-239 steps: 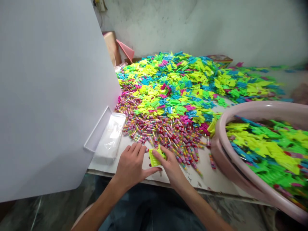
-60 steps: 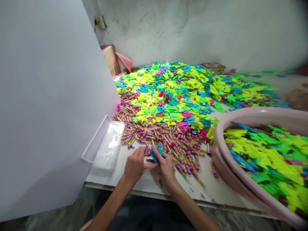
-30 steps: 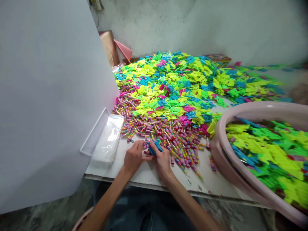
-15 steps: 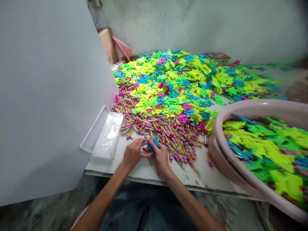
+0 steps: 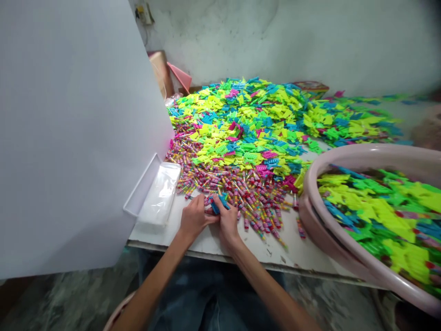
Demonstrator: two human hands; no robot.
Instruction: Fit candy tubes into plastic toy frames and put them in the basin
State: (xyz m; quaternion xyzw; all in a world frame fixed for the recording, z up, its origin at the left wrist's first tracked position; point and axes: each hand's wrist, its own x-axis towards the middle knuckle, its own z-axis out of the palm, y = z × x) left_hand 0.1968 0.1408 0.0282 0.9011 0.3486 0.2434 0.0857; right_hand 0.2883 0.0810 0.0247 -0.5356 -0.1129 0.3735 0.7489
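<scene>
My left hand and my right hand meet above the front of the white table. The right fingers are closed on a small blue plastic piece. Pinched in the left fingers is a small pink-wrapped tube, touching the blue piece; its lower part is hidden by the fingers. Just beyond the hands lies a spread of pink tubes with coloured ends. Behind them rises a large heap of yellow, green, blue and pink plastic pieces.
A stack of clear plastic bags lies left of the hands, beside a tall white panel. At the right, a large pink tub holds more coloured pieces. A pink triangular object stands at the back left.
The view has shifted slightly, so the table's left side sits a little further right. My hands remain together, with the fingers closer around the blue piece and the tube.
</scene>
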